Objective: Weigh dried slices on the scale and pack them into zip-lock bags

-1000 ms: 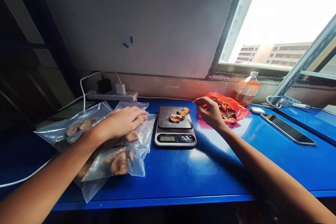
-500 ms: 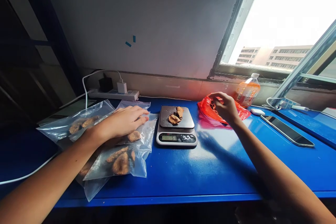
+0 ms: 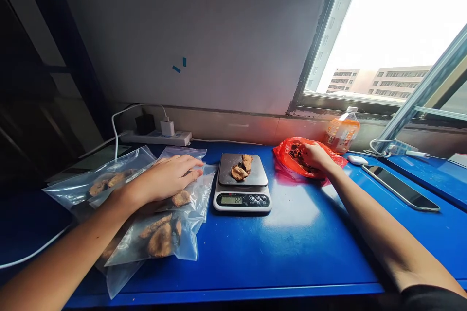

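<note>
My left hand (image 3: 170,177) lies flat, fingers stretched out, on top of several clear zip bags (image 3: 188,245) holding brown dried slices (image 3: 160,240). To its right stands a kitchen scale (image 3: 242,201) with a lit display. A few brown dried pieces (image 3: 239,172) rest on its metal plate. My right hand (image 3: 314,156) is inside the mouth of a red plastic bag (image 3: 282,148), among dark brown pieces (image 3: 297,153). Its fingers are curled downward, their tips hidden, and what they hold cannot be made out.
A bottle of orange drink (image 3: 343,129) stands behind the red bag. To the right lie a white earphone case (image 3: 357,160) and a phone (image 3: 401,187). At the back left, a power strip (image 3: 178,138) carries plugged-in chargers (image 3: 167,127) and a white cable (image 3: 115,129).
My right hand has dropped from above the red bag down into it. My left hand stays on the zip bags. The figure on the scale's display has changed. The view has shifted slightly.
</note>
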`<state>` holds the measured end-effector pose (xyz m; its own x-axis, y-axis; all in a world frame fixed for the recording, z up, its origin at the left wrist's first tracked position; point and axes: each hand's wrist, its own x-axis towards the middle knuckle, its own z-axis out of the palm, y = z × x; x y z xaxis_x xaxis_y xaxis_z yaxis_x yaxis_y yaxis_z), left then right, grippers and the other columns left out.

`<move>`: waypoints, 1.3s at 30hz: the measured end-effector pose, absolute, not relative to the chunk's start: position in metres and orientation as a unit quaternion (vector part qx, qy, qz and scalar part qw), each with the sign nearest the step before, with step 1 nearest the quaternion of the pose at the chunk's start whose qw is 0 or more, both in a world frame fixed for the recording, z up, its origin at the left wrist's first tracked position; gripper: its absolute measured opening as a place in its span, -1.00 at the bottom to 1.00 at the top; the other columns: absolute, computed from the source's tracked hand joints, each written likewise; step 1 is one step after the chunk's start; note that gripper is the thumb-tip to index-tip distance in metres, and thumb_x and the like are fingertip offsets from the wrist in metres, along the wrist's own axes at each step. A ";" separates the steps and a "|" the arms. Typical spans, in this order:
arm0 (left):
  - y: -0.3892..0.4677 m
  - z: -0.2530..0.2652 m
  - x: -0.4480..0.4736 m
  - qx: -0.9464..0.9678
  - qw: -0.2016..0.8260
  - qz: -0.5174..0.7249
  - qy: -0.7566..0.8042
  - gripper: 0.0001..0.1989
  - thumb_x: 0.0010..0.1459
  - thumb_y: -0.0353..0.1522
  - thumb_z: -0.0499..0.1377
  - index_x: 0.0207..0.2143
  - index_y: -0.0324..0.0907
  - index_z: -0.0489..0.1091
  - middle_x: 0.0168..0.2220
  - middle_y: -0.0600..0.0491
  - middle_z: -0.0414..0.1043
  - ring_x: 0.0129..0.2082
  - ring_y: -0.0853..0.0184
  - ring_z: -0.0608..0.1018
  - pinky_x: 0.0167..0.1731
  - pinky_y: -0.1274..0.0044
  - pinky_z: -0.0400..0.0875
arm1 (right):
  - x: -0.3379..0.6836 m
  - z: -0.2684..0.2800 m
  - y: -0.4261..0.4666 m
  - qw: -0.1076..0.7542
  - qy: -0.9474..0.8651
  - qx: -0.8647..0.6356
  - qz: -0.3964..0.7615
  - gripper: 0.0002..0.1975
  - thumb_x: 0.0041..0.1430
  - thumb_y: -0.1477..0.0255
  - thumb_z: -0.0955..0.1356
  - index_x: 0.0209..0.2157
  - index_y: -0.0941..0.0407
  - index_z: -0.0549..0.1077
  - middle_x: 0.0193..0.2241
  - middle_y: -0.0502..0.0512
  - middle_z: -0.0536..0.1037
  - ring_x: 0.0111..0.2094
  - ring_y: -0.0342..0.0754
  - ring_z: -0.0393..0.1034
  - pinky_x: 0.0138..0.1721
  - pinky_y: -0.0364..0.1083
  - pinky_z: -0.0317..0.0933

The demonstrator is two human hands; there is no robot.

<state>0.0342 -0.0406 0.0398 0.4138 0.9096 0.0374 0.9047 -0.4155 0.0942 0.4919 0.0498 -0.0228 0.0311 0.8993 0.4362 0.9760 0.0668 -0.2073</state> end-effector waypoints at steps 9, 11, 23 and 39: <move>-0.038 0.037 0.032 0.843 0.029 0.047 0.535 -0.47 0.24 -0.09 -0.15 0.12 -0.06 0.33 0.16 0.05 0.34 0.15 0.14 0.34 0.12 0.30 0.20 | 0.473 -0.003 0.022 0.482 -0.614 -0.625 0.014 -0.74 -0.03 0.45 0.28 -0.24 0.12 0.45 -0.45 0.06 0.51 -0.45 -0.06 0.40 -0.43 -0.09 0.27; -0.036 0.036 0.032 0.845 0.026 0.045 0.532 -0.48 0.23 -0.10 -0.14 0.12 -0.06 0.33 0.15 0.05 0.36 0.13 0.14 0.36 0.12 0.30 0.20 | 0.454 0.007 0.008 0.526 -0.606 -0.595 0.052 -0.76 -0.02 0.45 0.28 -0.26 0.11 0.44 -0.46 0.04 0.48 -0.47 -0.08 0.40 -0.45 -0.10 0.27; -0.038 0.039 0.033 0.838 0.040 0.038 0.543 -0.44 0.23 -0.07 -0.16 0.14 -0.08 0.30 0.18 0.04 0.31 0.16 0.14 0.33 0.13 0.30 0.19 | 0.353 0.004 -0.044 0.489 -0.735 -0.418 0.212 -0.84 0.04 0.36 0.37 -0.31 0.09 0.41 -0.33 0.08 0.53 -0.27 -0.06 0.45 -0.21 -0.03 0.36; -0.037 0.036 0.031 0.851 0.023 0.045 0.523 -0.46 0.22 -0.10 -0.15 0.12 -0.09 0.33 0.15 0.02 0.36 0.12 0.14 0.36 0.11 0.31 0.20 | 0.347 0.002 -0.048 0.379 -0.841 -0.383 -0.045 -0.77 0.21 0.55 0.22 -0.20 0.05 0.46 -0.17 0.17 0.52 -0.17 0.00 0.44 -0.14 0.01 0.34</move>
